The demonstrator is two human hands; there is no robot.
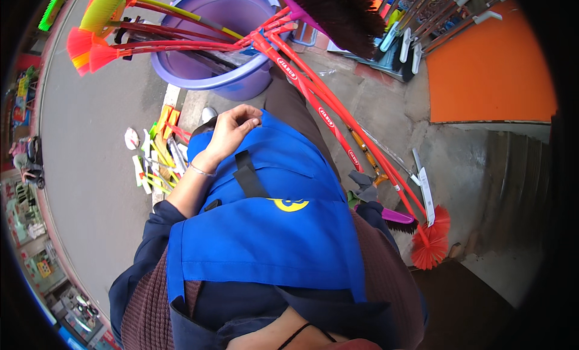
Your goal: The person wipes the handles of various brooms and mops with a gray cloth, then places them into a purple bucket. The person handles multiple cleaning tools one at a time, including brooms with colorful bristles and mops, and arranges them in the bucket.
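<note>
My left hand (235, 129), bare with a bracelet at the wrist, is over the upper edge of my blue apron (267, 241). Its fingers curl loosely beside the cloth; whether they pinch it is unclear. On the other side, my right hand (363, 187) appears to wear a grey glove and is mostly hidden beyond the apron. It is close to the lower end of a red broom handle (325, 117) and a yellow-brown handle (362, 144); a grip is not visible. Several red handles slant from there up to a purple plastic tub (244, 85).
Brushes with red and yellow bristles (92, 51) jut from the tub. A dark-bristled broom head (341, 15) hangs above. Dustpans (398, 56) stand near an orange panel (491, 74). Bright-handled goods (158, 155) lie by the kerb. A road (99, 169) runs along the left.
</note>
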